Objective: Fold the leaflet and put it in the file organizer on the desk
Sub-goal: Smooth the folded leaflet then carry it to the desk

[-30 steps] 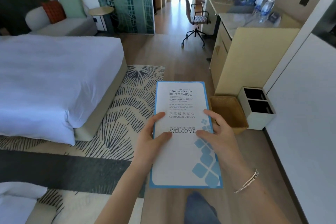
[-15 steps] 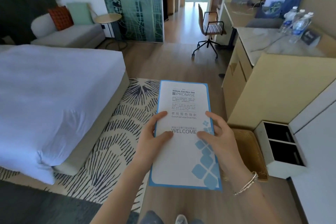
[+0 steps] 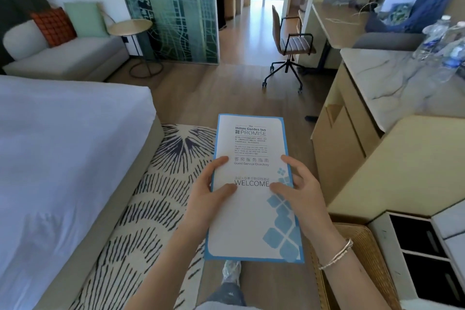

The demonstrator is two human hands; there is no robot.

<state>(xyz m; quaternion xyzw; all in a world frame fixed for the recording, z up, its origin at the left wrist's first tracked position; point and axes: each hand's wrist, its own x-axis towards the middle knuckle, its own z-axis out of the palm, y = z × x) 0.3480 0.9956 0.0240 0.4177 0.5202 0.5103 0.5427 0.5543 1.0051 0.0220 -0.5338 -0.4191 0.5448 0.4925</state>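
A tall white leaflet (image 3: pixel 251 219) with a blue border and blue square patterns is folded shut, cover up, held out in front of me at waist height. My left hand (image 3: pixel 208 194) grips its left edge with the thumb on the cover. On the right edge sits my right hand (image 3: pixel 299 191), thumb pressed near the word WELCOME, a silver bracelet on the wrist. At the far right, a dark blue file organizer (image 3: pixel 415 12) with papers in it stands on the wooden desk (image 3: pixel 337 22).
A bed (image 3: pixel 63 158) fills the left, with a patterned rug (image 3: pixel 156 199) beside it. A cabinet with a marble top (image 3: pixel 392 88) carries water bottles (image 3: pixel 442 40). A wicker basket (image 3: pixel 362 259) and white bins (image 3: pixel 415 251) sit at my right; an office chair (image 3: pixel 289 43) stands ahead.
I have walked forward along the bed toward the desk; the basket and bins slid down to my lower right. Both hands keep the same grip on the leaflet.
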